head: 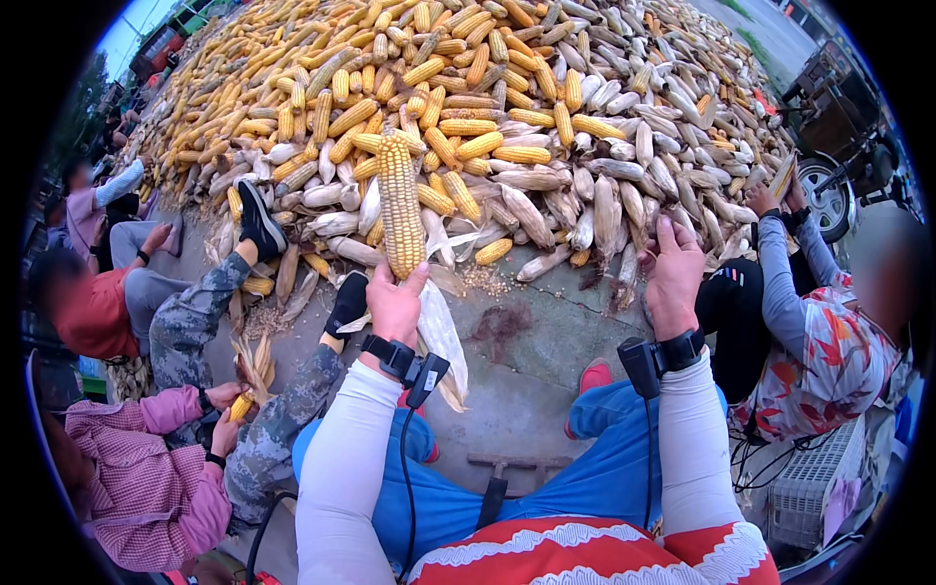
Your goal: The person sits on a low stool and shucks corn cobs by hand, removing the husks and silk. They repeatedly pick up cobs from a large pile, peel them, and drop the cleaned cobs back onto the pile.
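My left hand grips the base of a yellow corn cob with its kernels bare, its tip pointing away from me. Pale, dry husk leaves hang below that hand. To the right, my right hand is raised at the near edge of the pile, with its fingers curled. Whether anything is between those fingers cannot be made out. Unhusked ears lie just left of my right hand. A large heap of husked cobs and ears in husk rises in front of me.
Co-workers sit on both sides. On the left, a person's hands hold a partly husked ear; on the right, another person's hands hold an ear. Loose kernels and brown silk lie on the concrete. A plastic crate and a parked vehicle's wheel are at right.
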`<action>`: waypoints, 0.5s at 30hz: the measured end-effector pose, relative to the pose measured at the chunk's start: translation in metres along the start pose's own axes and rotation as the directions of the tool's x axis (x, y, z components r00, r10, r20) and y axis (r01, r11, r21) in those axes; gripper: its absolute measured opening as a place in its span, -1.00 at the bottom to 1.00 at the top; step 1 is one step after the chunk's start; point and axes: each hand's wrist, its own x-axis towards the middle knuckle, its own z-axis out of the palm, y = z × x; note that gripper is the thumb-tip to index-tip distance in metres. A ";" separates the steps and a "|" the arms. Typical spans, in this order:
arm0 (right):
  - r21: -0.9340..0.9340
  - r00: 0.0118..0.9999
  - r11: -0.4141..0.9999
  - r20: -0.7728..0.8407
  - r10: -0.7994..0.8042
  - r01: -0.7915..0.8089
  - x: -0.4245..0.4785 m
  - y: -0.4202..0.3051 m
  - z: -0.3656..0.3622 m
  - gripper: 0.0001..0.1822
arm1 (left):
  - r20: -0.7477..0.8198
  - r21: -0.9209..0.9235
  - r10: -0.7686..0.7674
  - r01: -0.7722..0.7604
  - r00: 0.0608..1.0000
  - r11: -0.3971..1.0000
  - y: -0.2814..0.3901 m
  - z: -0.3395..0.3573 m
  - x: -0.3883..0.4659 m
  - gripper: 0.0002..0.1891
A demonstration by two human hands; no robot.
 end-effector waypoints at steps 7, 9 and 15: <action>-0.632 0.648 0.216 0.762 -0.001 0.744 -0.042 0.029 0.007 -0.62 | 0.044 0.047 0.050 -0.053 0.998 0.998 -0.005 0.007 -0.005 -0.57; -0.636 0.629 0.098 0.771 0.097 0.765 -0.053 0.023 0.016 -0.70 | 0.061 0.064 0.059 -0.063 0.996 0.996 -0.004 0.013 -0.007 -0.50; -0.668 0.633 0.345 0.741 0.224 0.659 -0.068 0.011 0.045 -0.66 | 0.134 0.103 0.171 -0.186 0.976 0.977 -0.005 0.026 -0.013 -0.46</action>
